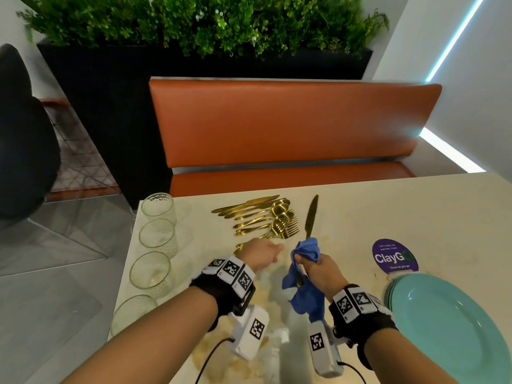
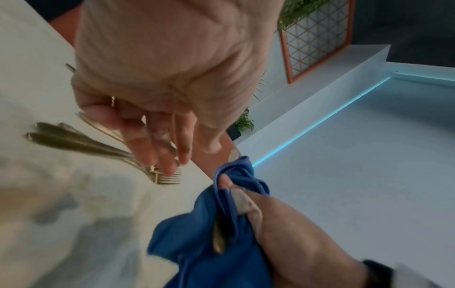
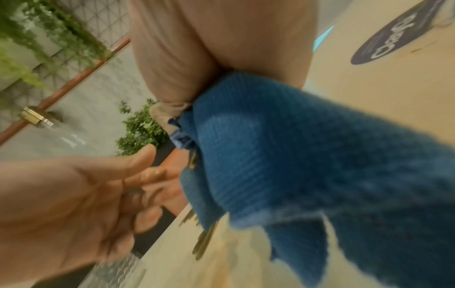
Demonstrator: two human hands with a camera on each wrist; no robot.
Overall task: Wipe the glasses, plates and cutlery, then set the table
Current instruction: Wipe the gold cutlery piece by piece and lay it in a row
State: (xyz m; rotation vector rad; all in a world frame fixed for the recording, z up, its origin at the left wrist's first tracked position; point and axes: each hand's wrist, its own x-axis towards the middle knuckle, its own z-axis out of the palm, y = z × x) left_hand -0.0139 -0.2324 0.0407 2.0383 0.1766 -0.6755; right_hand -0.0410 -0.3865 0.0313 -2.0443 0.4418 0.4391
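Note:
My right hand (image 1: 306,260) grips a blue cloth (image 1: 304,286) wrapped round the handle of a gold knife (image 1: 311,217); the blade points up and away over the table. The handle tip pokes out of the cloth (image 2: 197,253) below the right hand (image 2: 246,196). My left hand (image 1: 274,250) hovers just left of it with loose, straight fingers and holds nothing. Its fingertips (image 2: 169,169) sit over the forks of the gold cutlery pile (image 1: 263,217). In the right wrist view the cloth (image 3: 283,155) fills the middle, and the open left hand (image 3: 110,185) is at the left.
Several clear glasses (image 1: 155,239) stand in a row along the table's left edge. A stack of teal plates (image 1: 448,328) lies at the right, a purple round sticker (image 1: 394,256) beyond it. An orange bench (image 1: 291,120) runs behind the cream table (image 1: 388,212).

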